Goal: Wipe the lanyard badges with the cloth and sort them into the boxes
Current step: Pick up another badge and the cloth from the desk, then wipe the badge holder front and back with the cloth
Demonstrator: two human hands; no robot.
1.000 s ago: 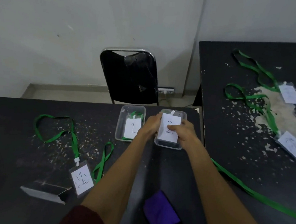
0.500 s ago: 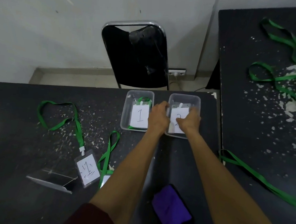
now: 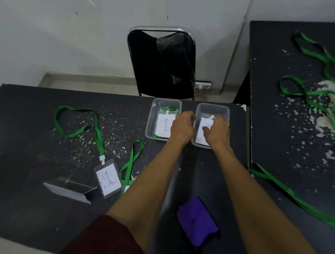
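Note:
Two clear boxes stand at the near table's far edge. The left box (image 3: 153, 113) holds a badge marked 1 (image 3: 163, 125). In the right box (image 3: 223, 111) lies a white badge marked 2 (image 3: 203, 128), and my right hand (image 3: 218, 132) pinches it with the thumb on its face. My left hand (image 3: 183, 126) sits between the boxes with its fingers curled at the right box's left rim; what they hold is hidden. The folded purple cloth (image 3: 196, 221) lies between my forearms. Another badge marked 1 (image 3: 108, 179) on a green lanyard lies to the left.
A second green lanyard (image 3: 131, 162) runs under my left arm. A grey flat piece (image 3: 68, 189) lies near the front left. A black chair (image 3: 164, 65) stands behind the boxes. The right table (image 3: 294, 159) carries more green lanyards (image 3: 317, 96), and one strap (image 3: 291, 194) trails across the gap.
Both hands lowered the badge marked 2 from above the right box down into it. The camera view shifted forward and left.

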